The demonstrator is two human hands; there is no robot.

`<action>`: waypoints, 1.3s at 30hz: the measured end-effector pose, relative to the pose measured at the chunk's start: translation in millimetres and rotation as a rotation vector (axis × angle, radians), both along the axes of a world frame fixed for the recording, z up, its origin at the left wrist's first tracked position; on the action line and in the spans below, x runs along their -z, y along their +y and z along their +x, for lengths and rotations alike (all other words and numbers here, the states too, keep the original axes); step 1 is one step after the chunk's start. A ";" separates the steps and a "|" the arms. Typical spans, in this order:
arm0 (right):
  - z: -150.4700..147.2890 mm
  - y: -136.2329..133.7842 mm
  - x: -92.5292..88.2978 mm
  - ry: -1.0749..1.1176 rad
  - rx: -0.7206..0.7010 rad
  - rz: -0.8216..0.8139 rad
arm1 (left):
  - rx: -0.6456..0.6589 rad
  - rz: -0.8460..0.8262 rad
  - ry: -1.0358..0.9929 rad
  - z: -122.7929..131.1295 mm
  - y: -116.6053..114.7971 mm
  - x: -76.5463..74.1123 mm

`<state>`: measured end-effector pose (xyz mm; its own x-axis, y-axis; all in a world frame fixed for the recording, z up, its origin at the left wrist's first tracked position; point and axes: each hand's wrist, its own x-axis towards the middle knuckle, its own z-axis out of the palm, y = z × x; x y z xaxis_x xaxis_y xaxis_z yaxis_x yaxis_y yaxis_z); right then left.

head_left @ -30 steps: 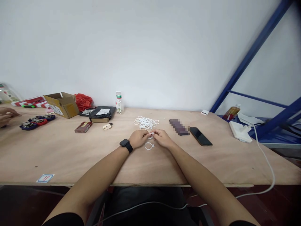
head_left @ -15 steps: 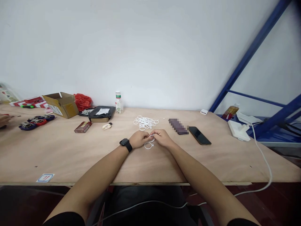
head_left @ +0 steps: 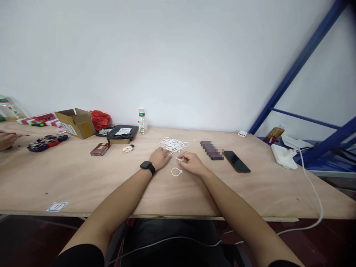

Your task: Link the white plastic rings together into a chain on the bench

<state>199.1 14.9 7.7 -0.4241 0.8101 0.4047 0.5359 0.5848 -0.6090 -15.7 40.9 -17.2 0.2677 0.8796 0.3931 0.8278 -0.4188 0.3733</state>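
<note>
A pile of white plastic rings [head_left: 175, 144] lies in the middle of the table. My left hand [head_left: 160, 158], with a black watch on its wrist, is at the near left edge of the pile, its fingers stretched toward a ring there. Whether the fingertips touch that ring is hard to see. My right hand [head_left: 191, 163] pinches a white ring [head_left: 178, 158] between thumb and fingers, just in front of the pile. One more white ring [head_left: 175, 172] with a small loop on its side rests flat on the wood, below and between my hands.
Right of my hands lie a phone [head_left: 237, 161], a partly blurred dark object [head_left: 211, 150] and a white power adapter [head_left: 283, 156] with its cable. To the left are a maroon box [head_left: 100, 149], a black package [head_left: 122, 132], an open carton [head_left: 76, 124] and another person's hand [head_left: 7, 141].
My left hand has parted from my right hand and moved left and up to the pile. The right hand keeps a ring in its pinch. The view has shifted slightly.
</note>
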 end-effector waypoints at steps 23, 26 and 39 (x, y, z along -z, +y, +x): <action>0.8 16.6 16.5 0.312 0.056 -0.179 | 0.437 0.145 -0.112 19.6 -23.1 -19.7; -0.6 18.0 20.7 0.362 0.056 -0.216 | 0.450 0.168 -0.101 22.2 -23.2 -17.9; -5.6 2.7 6.8 0.154 0.108 -0.098 | 0.296 0.127 -0.025 27.9 -25.5 -17.1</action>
